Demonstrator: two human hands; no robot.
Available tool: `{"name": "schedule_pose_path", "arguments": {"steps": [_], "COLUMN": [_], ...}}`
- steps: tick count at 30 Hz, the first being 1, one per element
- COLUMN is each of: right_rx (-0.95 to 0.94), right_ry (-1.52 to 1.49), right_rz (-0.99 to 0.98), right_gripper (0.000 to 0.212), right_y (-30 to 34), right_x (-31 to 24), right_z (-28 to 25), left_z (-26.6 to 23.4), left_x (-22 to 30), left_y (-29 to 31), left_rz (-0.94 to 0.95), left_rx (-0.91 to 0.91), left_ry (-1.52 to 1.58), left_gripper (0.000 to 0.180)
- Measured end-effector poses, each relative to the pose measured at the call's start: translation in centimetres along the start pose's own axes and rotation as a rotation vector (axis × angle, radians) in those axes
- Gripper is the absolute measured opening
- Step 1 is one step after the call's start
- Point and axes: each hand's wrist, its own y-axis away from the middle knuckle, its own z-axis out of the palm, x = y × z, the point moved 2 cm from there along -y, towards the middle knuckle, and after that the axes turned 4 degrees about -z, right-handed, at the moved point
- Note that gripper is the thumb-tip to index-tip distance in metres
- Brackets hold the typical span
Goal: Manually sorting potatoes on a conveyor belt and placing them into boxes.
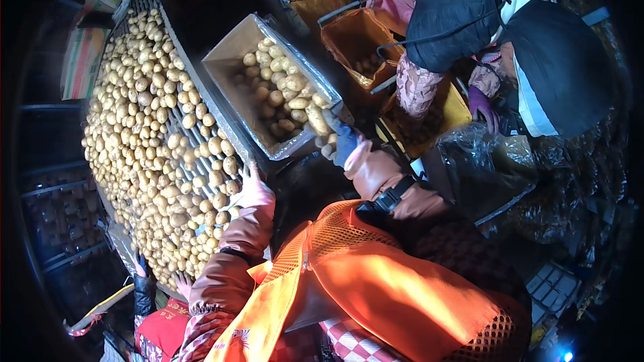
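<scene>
My left hand (253,192), pale pinkish, rests at the near right edge of a slatted sorting belt (191,135) covered with potatoes (151,161). Its fingers are stretched out and apart beside the closest potatoes. My right hand (343,142), in a dark blue-grey glove, is at the near right corner of a plastic-lined box (231,50). Its fingers curl around a potato (329,139), partly hidden by the glove. Just past the fingertips, a long potato (316,121) lies at the box's rim. More potatoes (278,87) fill part of the box.
A co-worker in a dark cap (560,70) bends over a yellow crate (459,110) at the right. Orange-lined crates (349,43) stand behind the box. Clear plastic sheeting (493,161) lies at the right. Another person's hand (182,285) reaches the belt's near left end.
</scene>
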Motion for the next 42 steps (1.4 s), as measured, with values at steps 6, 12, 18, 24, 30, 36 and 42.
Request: {"name": "schedule_pose_path", "arguments": {"steps": [6, 12, 18, 24, 30, 36, 42], "right_rx": [-0.137, -0.144, -0.129, -0.116, -0.079, 0.251, 0.261], "right_ry": [-0.004, -0.363, 0.256, 0.022, 0.038, -0.186, -0.513], "right_rz": [0.137, -0.274, -0.755, 0.114, 0.139, 0.01, -0.097], "right_gripper": [0.044, 0.043, 0.029, 0.033, 0.048, 0.03, 0.022], "right_y": [-2.7, -7.3, -8.4, -1.5, 0.1, -1.2, -2.3], "right_x": [0.7, -6.2, 0.0, -0.6, -2.2, -2.6, -4.3], "right_z": [1.4, 0.8, -1.8, -4.1, -7.1, -13.1, -17.4], "left_z": [0.1, 1.0, 4.4, 3.7, 2.9, 1.0, -0.5], "left_x": [-0.1, -0.7, -5.9, -4.4, -4.1, -0.8, 1.1], "left_y": [0.5, -0.6, -2.5, -2.1, -1.7, 0.1, 0.2], "left_rz": [0.058, 0.111, 0.038, -0.022, -0.093, 0.119, -0.007], "left_rx": [0.071, 0.066, 0.052, 0.12, 0.022, 0.103, 0.063], "left_ry": [-0.026, -0.075, 0.391, 0.542, 0.524, -0.169, 0.138], "left_gripper": [0.049, 0.085, 0.088, 0.094, 0.079, 0.074, 0.055]}}
